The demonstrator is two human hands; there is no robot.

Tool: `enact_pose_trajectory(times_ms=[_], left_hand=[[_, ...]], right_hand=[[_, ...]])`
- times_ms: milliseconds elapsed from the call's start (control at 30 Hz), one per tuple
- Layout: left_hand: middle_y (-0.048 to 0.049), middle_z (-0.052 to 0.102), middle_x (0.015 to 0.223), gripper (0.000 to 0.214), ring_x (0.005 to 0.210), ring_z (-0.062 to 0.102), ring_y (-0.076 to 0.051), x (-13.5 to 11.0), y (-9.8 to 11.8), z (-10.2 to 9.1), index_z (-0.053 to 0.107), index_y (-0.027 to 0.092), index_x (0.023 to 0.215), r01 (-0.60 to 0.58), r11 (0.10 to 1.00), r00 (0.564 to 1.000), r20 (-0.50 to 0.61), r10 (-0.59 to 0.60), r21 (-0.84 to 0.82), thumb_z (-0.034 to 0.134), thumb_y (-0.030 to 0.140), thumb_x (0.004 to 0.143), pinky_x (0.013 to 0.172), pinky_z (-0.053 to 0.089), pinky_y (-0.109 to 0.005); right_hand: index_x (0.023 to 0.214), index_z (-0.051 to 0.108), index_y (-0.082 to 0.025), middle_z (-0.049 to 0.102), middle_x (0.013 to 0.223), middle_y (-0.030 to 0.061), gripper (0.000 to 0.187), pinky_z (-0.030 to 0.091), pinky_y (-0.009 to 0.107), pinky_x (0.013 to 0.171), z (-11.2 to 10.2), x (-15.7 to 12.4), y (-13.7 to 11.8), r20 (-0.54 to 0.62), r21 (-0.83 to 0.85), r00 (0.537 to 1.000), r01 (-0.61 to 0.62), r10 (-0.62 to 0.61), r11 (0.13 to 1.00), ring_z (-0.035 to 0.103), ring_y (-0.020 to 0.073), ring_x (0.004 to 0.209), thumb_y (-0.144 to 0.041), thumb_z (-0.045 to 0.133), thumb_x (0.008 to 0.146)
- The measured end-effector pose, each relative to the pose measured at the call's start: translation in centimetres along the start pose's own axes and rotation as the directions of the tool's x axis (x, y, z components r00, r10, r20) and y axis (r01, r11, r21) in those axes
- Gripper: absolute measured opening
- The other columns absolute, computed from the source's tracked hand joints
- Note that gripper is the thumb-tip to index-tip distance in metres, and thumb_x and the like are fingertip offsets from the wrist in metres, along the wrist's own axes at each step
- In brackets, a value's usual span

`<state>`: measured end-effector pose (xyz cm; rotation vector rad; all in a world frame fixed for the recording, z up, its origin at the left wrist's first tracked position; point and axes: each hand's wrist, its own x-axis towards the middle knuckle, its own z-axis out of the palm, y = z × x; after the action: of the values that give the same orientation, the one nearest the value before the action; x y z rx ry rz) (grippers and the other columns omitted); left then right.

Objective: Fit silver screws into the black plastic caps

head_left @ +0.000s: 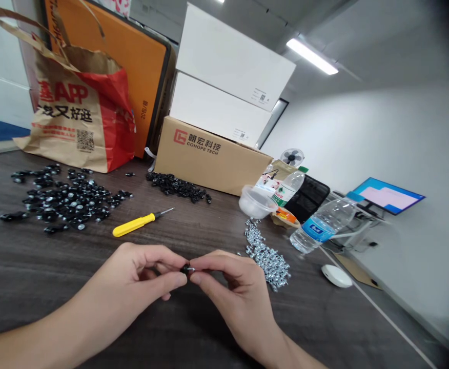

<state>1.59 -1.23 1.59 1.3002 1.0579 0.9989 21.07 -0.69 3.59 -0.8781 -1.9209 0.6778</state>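
Observation:
My left hand [140, 279] and my right hand [230, 287] meet over the dark wooden table [36, 271], fingertips pinched together. Between them sits a small black round part [186, 268] with a silver screw [191, 269] at its right side. The left fingers pinch the black part; the right thumb and forefinger pinch the screw. A pile of silver screws [268, 256] lies just right of my right hand. A yellow-handled screwdriver [136, 224] lies on the table beyond my left hand. Black parts are spread at the far left [63, 197] and in a smaller heap [178, 187] by the cardboard box.
A brown and red paper bag [78, 118] stands at the back left, an orange board [132, 61] behind it. A cardboard box [209, 154] carries two white boxes [224, 77]. A clear plastic cup [256, 201], two water bottles [324, 223], a white round object [335, 275] and a monitor [388, 195] lie right.

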Motion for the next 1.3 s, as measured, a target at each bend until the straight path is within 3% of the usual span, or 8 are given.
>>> enact_pose_trajectory(times_ms=[333, 633, 833, 1000, 1200, 1300], left_hand=[[-0.0007, 0.076, 0.068, 0.019, 0.060, 0.061, -0.016, -0.4, 1.1, 0.4, 0.080, 0.021, 0.081, -0.044, 0.997, 0.999, -0.024, 0.046, 0.065, 0.074, 0.037, 0.072, 0.053, 0.045, -0.023], [-0.0020, 0.078, 0.072, 0.020, 0.064, 0.067, -0.019, -0.5, 1.4, 0.4, 0.081, 0.022, 0.079, -0.119, 0.984, 0.993, -0.007, 0.121, 0.131, 0.070, 0.038, 0.075, 0.059, 0.051, -0.025], [-0.0029, 0.078, 0.076, 0.021, 0.068, 0.070, -0.022, -0.5, 1.9, 0.3, 0.080, 0.023, 0.080, -0.144, 0.967, 0.989, 0.012, 0.144, 0.211, 0.067, 0.039, 0.078, 0.061, 0.053, -0.026], [-0.0013, 0.074, 0.072, 0.021, 0.065, 0.067, -0.019, -0.5, 1.4, 0.1, 0.079, 0.026, 0.074, -0.244, 0.922, 0.970, 0.078, 0.231, 0.301, 0.065, 0.038, 0.084, 0.060, 0.050, -0.025], [0.0024, 0.073, 0.069, 0.020, 0.060, 0.064, -0.015, -0.9, 1.3, 0.1, 0.078, 0.027, 0.072, -0.342, 0.895, 0.940, 0.107, 0.325, 0.286, 0.067, 0.035, 0.087, 0.057, 0.048, -0.022], [0.0015, 0.074, 0.069, 0.021, 0.061, 0.066, -0.016, -0.9, 1.3, 0.1, 0.077, 0.027, 0.069, -0.320, 0.903, 0.947, 0.085, 0.308, 0.288, 0.068, 0.036, 0.085, 0.057, 0.049, -0.023]], right_hand=[[0.088, 0.080, -0.022, 0.079, 0.080, -0.0010, 0.007, 0.052, 0.019, 0.065, 0.0, 0.0, -0.2, -0.007, -0.089, 0.999, -0.032, 0.031, 0.995, 0.072, 0.0125, 0.069, -0.017, 0.076, 0.086], [0.083, 0.077, -0.021, 0.076, 0.076, -0.0022, 0.011, 0.051, 0.017, 0.064, 0.1, -0.1, -0.5, 0.031, -0.170, 0.997, -0.071, 0.077, 0.983, 0.068, 0.0115, 0.067, -0.022, 0.069, 0.091], [0.086, 0.073, -0.022, 0.073, 0.075, -0.0001, 0.010, 0.039, 0.018, 0.041, 0.1, -0.2, -1.3, 0.031, -0.203, 0.998, -0.056, 0.063, 0.978, 0.066, 0.0140, 0.061, -0.023, 0.064, 0.089], [0.082, 0.063, -0.020, 0.065, 0.070, -0.0016, 0.014, 0.048, 0.022, 0.060, -0.4, 0.0, -1.5, 0.151, -0.268, 0.988, 0.041, 0.000, 0.963, 0.060, 0.0124, 0.061, -0.024, 0.056, 0.093], [0.073, 0.049, -0.019, 0.052, 0.065, -0.0036, 0.031, 0.039, 0.021, 0.056, -0.4, 0.0, -0.9, 0.292, -0.217, 0.956, 0.046, 0.020, 0.975, 0.049, 0.0096, 0.058, -0.026, 0.043, 0.103], [0.077, 0.049, -0.019, 0.054, 0.068, -0.0032, 0.026, 0.040, 0.022, 0.058, -0.4, -0.1, -0.8, 0.284, -0.226, 0.959, 0.062, 0.005, 0.972, 0.051, 0.0103, 0.061, -0.026, 0.045, 0.102]])
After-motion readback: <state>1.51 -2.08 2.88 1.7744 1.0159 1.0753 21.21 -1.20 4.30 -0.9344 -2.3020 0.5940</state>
